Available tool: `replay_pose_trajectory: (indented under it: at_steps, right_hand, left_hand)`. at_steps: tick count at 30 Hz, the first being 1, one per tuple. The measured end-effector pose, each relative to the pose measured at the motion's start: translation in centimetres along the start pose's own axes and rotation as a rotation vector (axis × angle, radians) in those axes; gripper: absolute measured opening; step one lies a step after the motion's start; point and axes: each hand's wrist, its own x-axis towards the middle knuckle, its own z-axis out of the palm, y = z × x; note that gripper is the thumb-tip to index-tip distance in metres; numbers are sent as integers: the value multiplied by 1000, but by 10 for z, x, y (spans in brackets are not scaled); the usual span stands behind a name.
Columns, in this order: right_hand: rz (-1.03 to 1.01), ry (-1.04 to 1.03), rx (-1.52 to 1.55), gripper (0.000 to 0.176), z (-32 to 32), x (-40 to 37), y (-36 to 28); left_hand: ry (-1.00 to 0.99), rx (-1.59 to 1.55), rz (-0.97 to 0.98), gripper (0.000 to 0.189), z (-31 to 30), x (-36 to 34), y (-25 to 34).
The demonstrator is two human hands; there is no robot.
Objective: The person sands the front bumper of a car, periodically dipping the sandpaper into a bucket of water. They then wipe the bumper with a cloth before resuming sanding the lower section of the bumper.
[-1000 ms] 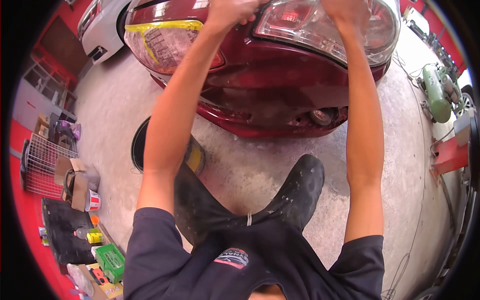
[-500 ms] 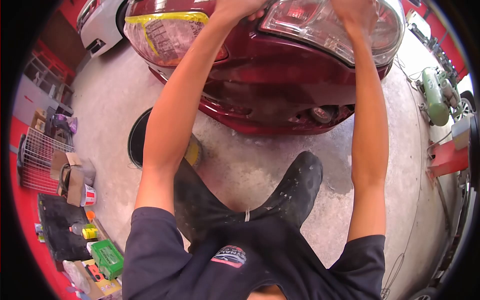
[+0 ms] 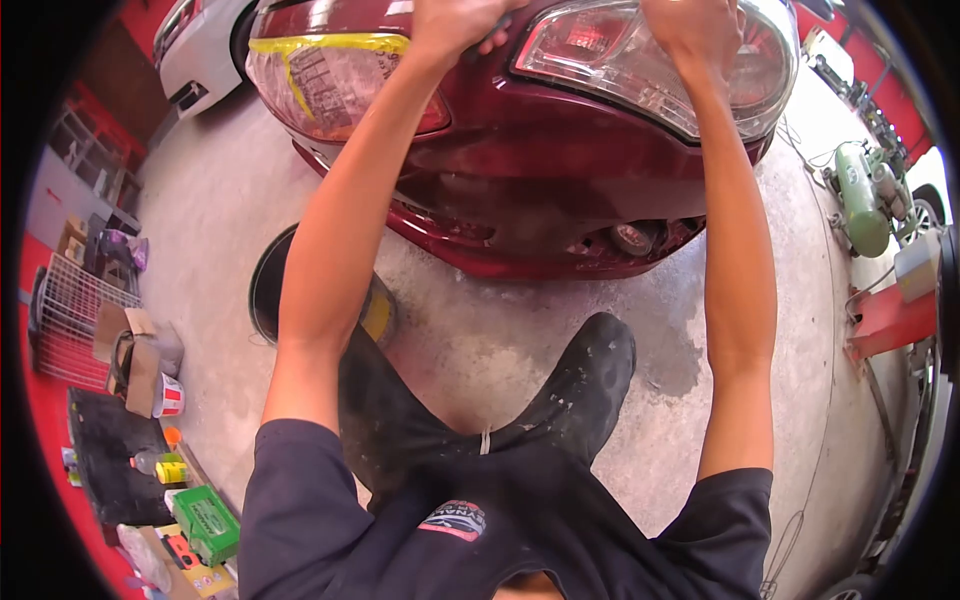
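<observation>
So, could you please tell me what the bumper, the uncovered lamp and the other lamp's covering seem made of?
Bumper: glossy dark-red paint showing reflections, probably over plastic, though that's hidden.
Uncovered lamp: likely clear plastic, transparent and shiny, the inside showing through; glass isn't ruled out.
Covering: wrinkled paper, likely newspaper, given its print, with yellow tape.

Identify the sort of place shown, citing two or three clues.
Probably a car repair workshop: a maroon car masked with yellow tape and paper, and a green compressor-like tank.
</observation>
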Motion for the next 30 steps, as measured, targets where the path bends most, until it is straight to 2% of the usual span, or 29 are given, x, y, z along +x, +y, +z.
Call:
replay_pose_trajectory:
  at_steps: [5, 7, 10, 11, 14, 15, 17, 18, 21, 23, 24, 25, 26, 28, 30]
  right_hand:
    - [-38, 69, 16, 24, 10, -5, 9]
    - [-18, 16, -12, 25, 4, -1, 5]
    - [34, -26, -16, 25, -5, 2, -3]
    - [58, -41, -10, 25, -7, -1, -5]
    - [-15, 48, 14, 24, 7, -2, 9]
    - [-11, 44, 12, 24, 7, 0, 8]
    - [15, 32, 0, 23, 4, 0, 6]
    - [32, 29, -10, 23, 3, 1, 4]
    - [54, 4, -39, 23, 0, -3, -2]
    - [46, 0, -53, 23, -6, -4, -4]
    - [23, -2, -65, 27, 1, -1, 3]
    - [0, -5, -78, 31, 13, 0, 17]
    - [-23, -10, -94, 36, 20, 1, 25]
    - [-13, -32, -101, 35, 19, 5, 25]
    - [-27, -40, -96, 35, 21, 8, 25]
  left_hand:
    - [-29, 64, -92, 17, -6, -6, -7]
    - [-24, -35, -38, 19, -10, -15, -16]
    - [43, 74, -144, 20, 3, 3, 8]
    - [4, -72, -7, 20, 6, 13, -9]
    - [-54, -16, -31, 19, -18, -9, 7]
    - [-15, 90, 24, 21, -32, -19, 15]
    - [277, 308, 479, 26, -56, 21, -40]
    - [425, 410, 702, 28, -60, 27, -43]
    - [352, 603, 551, 34, -59, 24, -54]
    - [152, 689, 406, 27, -35, 0, -73]
    - [384, 815, 847, 22, -13, -15, -94]
    - [291, 745, 813, 30, 0, -45, -95]
    - [275, 806, 955, 52, 10, -69, -108]
    - [168, 825, 1010, 57, 4, -79, -118]
    - [166, 797, 1049, 49, -9, -60, -124]
